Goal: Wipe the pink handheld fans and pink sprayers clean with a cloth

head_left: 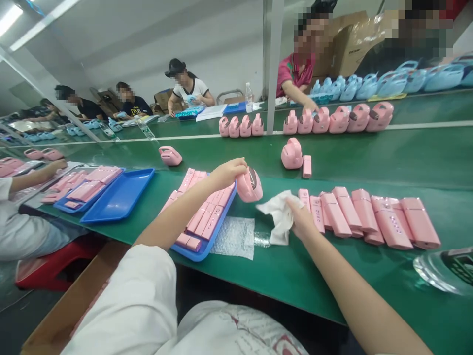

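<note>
My left hand [233, 172] grips a pink rounded case [248, 186] by its top, holding it above the green table, with its dark oval window facing right. In my right hand [301, 217] is a crumpled white cloth [280, 212], hanging just right of the case. Beneath my left forearm, a blue tray [200, 256] holds several pink boxy pieces [207, 220]. Bubble wrap [236, 237] lies flat between the tray and the cloth. Right of my right hand, a row of pink oblong pieces [369, 214] rests on the table.
Beyond my hands stand a pink case [291, 154] and a small pink block [306, 166]. Further back is a row of pink cases [339, 119]. A clear bottle [443, 271] lies at the right edge. Another blue tray [120, 197] is at left, near a person's arm.
</note>
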`<state>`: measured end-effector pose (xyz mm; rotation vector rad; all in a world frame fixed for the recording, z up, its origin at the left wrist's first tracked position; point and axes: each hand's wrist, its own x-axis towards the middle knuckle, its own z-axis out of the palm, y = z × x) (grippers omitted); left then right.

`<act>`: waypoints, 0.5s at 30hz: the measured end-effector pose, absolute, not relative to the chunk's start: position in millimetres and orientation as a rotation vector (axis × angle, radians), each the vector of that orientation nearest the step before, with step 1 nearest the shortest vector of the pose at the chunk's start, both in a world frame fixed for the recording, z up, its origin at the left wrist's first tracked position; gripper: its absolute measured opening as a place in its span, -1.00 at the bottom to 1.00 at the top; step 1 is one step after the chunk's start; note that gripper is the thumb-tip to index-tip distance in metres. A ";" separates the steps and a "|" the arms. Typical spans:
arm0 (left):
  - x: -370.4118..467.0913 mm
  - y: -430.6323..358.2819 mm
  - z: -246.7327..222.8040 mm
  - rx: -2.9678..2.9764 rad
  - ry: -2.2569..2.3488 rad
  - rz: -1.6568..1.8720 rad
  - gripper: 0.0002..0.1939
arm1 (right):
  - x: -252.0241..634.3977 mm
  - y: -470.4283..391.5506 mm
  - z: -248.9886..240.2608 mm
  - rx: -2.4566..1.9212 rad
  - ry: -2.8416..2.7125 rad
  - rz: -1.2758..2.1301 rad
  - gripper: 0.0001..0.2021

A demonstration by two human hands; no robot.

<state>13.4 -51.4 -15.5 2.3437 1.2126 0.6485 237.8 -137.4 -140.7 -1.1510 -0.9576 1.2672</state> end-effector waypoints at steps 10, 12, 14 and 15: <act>-5.5 -178.9 -53.6 2.253 0.978 0.442 -0.70 | 214.3 -153.6 -152.0 -1.007 -0.800 1.317 -0.48; -6.5 -186.0 -55.9 2.207 0.941 0.485 -0.59 | 213.3 -156.0 -148.2 -0.996 -0.828 1.323 -0.53; -3.8 -194.5 -65.2 2.098 0.996 0.656 -0.56 | 222.6 -157.2 -136.7 -1.009 -0.801 1.224 -0.62; -1.4 -199.9 -73.5 2.031 1.039 0.774 -0.56 | 231.3 -158.4 -128.3 -1.018 -0.805 1.127 -0.65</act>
